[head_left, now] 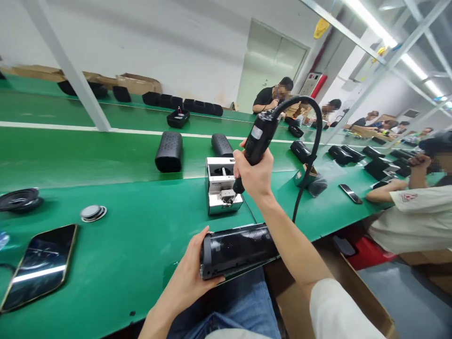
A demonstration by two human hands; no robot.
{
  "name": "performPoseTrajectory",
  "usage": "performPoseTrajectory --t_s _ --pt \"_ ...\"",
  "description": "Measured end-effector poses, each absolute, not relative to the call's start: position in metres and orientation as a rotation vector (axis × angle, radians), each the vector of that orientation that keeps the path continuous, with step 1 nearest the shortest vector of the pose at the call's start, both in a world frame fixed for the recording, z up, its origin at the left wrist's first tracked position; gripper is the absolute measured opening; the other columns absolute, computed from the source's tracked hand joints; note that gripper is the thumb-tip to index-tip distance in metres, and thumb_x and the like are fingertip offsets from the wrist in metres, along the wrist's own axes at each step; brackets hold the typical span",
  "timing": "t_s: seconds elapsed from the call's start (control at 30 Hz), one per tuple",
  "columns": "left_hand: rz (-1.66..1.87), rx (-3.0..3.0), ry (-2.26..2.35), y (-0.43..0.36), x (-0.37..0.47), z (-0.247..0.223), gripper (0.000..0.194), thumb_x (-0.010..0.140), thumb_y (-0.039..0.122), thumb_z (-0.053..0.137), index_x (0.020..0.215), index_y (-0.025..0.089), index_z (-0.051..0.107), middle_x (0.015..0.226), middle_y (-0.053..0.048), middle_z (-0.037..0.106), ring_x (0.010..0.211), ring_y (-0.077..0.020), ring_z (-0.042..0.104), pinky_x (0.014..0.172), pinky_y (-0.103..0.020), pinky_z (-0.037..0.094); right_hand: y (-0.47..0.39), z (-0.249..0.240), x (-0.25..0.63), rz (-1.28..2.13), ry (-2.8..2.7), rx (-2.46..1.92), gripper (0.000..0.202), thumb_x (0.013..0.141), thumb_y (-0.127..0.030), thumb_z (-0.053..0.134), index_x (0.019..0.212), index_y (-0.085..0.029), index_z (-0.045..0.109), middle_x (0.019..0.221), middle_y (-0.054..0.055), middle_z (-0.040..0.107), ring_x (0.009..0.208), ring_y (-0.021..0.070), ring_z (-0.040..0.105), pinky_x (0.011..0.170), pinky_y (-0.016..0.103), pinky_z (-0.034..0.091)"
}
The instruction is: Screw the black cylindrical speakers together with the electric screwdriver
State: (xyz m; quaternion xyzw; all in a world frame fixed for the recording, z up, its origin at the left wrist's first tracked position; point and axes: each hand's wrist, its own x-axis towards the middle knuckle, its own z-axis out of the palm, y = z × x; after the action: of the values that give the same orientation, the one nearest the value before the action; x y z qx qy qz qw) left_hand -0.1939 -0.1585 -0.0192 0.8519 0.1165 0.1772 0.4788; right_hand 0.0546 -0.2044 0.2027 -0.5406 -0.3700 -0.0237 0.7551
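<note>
My right hand (254, 172) is wrapped round a black electric screwdriver (260, 136) with a thick cable curving from its top. The tool tilts down, its tip at the front of a silver screw feeder box (225, 186). Lower down, my left hand (190, 263) grips the left end of a glossy black speaker housing (240, 249), which lies sideways at the table's front edge. My right forearm covers the housing's right end.
A phone (41, 263) and a round metal part (92, 213) lie on the left of the green table (134, 235). Black housings (169, 151) stand behind the feeder. A co-worker (420, 202) sits at the right, near another phone (350, 193). A metal post (70, 66) rises at the back left.
</note>
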Motion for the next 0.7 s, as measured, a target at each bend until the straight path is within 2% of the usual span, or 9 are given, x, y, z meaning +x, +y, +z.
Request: performPoseTrajectory --t_s 0.17,0.3,0.43,0.53,0.7 --pt "0.452 2.101 0.235 -0.160 -0.194 -0.012 0.131 0.085 0.017 0.098 0.183 0.043 0.015 0.178 -0.015 0.046 0.166 -0.0434 0.053 0.139 -0.066 0.045 -0.270 0.236 0.030 -0.073 -0.890 -1.072 0.024 0.087 -0.028 0.084 0.101 -0.028 0.065 0.059 -0.012 0.053 0.040 0.0123 0.048 0.042 0.027 0.044" --pt "0.439 2.100 0.231 -0.158 -0.194 -0.008 0.127 0.089 0.023 0.098 0.183 0.042 0.016 0.179 -0.016 0.044 0.167 -0.0430 0.051 0.140 -0.066 0.044 -0.336 0.264 0.006 -0.098 -0.825 -1.077 0.028 0.076 -0.015 0.089 0.096 -0.028 0.074 0.057 -0.012 0.049 0.035 0.0114 0.038 0.033 0.029 0.035" --pt "0.439 2.097 0.229 -0.157 -0.194 -0.006 0.127 0.088 0.024 0.098 0.183 0.041 0.016 0.180 -0.016 0.043 0.167 -0.0434 0.051 0.139 -0.065 0.045 -0.371 0.260 -0.020 -0.127 -0.756 -1.165 0.033 0.071 -0.009 0.083 0.095 -0.031 0.078 0.053 -0.011 0.048 0.031 0.0115 0.027 0.029 0.031 0.030" --pt "0.432 2.098 0.245 -0.158 -0.195 -0.005 0.126 0.088 0.025 0.098 0.183 0.040 0.017 0.178 -0.016 0.045 0.165 -0.0426 0.053 0.137 -0.062 0.047 -0.378 0.246 -0.033 -0.127 -0.756 -1.190 0.035 0.075 -0.007 0.084 0.099 -0.031 0.076 0.056 -0.011 0.048 0.032 0.0115 0.030 0.031 0.032 0.035" --pt "0.402 2.096 0.295 -0.158 -0.195 -0.004 0.125 0.088 0.027 0.098 0.183 0.040 0.018 0.176 -0.014 0.047 0.162 -0.0416 0.057 0.136 -0.061 0.049 -0.382 0.230 -0.035 -0.068 -0.866 -1.169 0.032 0.091 -0.007 0.082 0.112 -0.029 0.072 0.064 -0.009 0.056 0.038 0.0135 0.043 0.037 0.033 0.044"
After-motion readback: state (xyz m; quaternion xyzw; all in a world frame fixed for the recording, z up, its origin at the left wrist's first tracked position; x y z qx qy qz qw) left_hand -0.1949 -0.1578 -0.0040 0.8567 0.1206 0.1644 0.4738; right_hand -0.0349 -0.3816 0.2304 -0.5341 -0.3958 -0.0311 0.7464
